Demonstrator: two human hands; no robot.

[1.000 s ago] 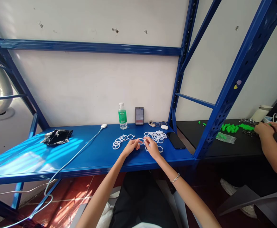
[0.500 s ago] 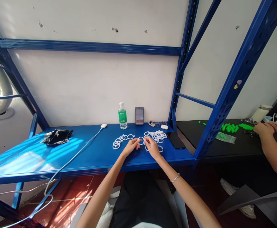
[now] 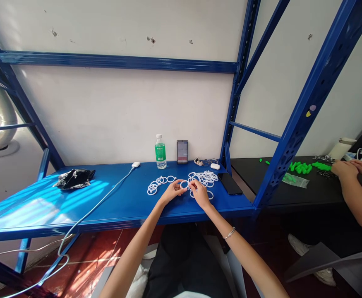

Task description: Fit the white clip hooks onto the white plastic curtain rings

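Note:
My left hand (image 3: 172,191) and my right hand (image 3: 199,193) meet over the blue shelf (image 3: 112,198), both pinching one white plastic ring (image 3: 184,184) between their fingertips. A heap of loose white rings (image 3: 206,178) lies just behind my right hand. To the left of my left hand lies a short row of linked white rings (image 3: 158,183). A bracelet sits on my right wrist.
A green-labelled water bottle (image 3: 160,152), an upright phone (image 3: 182,151), a white charger with cable (image 3: 135,164), a black bag (image 3: 74,178) and a dark phone (image 3: 229,183) lie on the shelf. A blue upright (image 3: 295,128) stands at right. Another person's hands (image 3: 351,169) work by green parts (image 3: 305,167).
The two hands have barely shifted; the ring between the fingertips has turned slightly. The other person's hands stay at the far right.

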